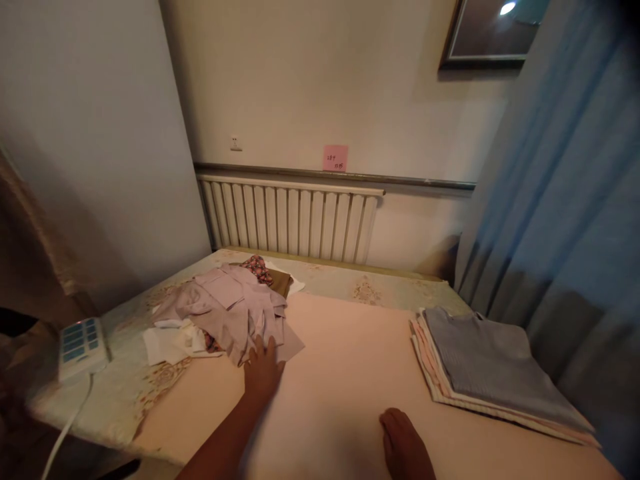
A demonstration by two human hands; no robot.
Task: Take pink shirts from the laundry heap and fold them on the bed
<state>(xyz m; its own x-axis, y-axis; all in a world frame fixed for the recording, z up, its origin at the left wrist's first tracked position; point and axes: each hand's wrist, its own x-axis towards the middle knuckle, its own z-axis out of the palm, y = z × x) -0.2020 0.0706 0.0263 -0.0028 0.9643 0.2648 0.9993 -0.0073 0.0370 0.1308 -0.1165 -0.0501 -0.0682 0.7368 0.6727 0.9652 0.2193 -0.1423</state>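
My left hand (263, 368) reaches to the near edge of a heap of mauve fabric pieces (227, 303), its fingers spread and resting on the cloth. White cloth (173, 343), a dark flowered piece (257, 267) and an olive piece (281, 283) show from under the heap. My right hand (404, 445) lies low over the pale sheet (345, 353) with its fingers curled; whether anything is in them is hidden. To its right is a stack of folded cloths (500, 367), grey on top with pink and white layers below.
A power strip (83, 347) with a white cord (70, 427) sits at the table's left corner. The flowered tablecloth (363, 288) shows along the back. Behind stand a radiator (295, 217) and a wall with a pink note (335, 158); a blue curtain (565, 233) hangs at right.
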